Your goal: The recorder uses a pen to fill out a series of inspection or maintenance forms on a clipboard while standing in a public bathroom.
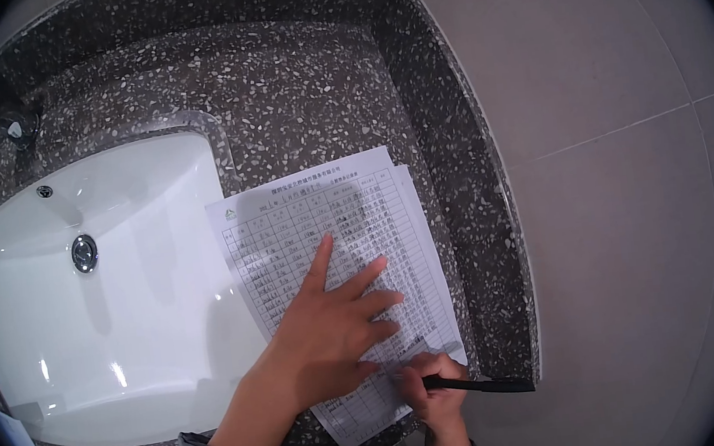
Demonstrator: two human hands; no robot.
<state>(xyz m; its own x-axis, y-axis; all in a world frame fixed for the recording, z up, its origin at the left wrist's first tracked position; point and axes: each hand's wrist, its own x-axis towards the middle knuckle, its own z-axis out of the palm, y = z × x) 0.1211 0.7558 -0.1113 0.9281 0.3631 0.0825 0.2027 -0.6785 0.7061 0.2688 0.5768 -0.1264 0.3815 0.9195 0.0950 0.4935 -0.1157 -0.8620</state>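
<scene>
A printed table form (276, 209) with many handwritten entries lies on the speckled terrazzo counter (316, 95), its left side reaching over the sink's edge. At least one more sheet (407, 184) shows beneath it on the right. My left hand (338, 321) rests flat on the form with fingers spread, gripping nothing. Low on the page, my right hand (437, 379) holds a black pen (481, 384), whose barrel points to the right. The pen's tip is hidden by my fingers, so I cannot tell whether it touches the paper.
A white washbasin (148, 299) with a metal drain (84, 254) is set into the counter on the left. Behind it stands a dark faucet (19, 129). Raised terrazzo edging (467, 177) borders the counter's right side, against large grey tiles (605, 195).
</scene>
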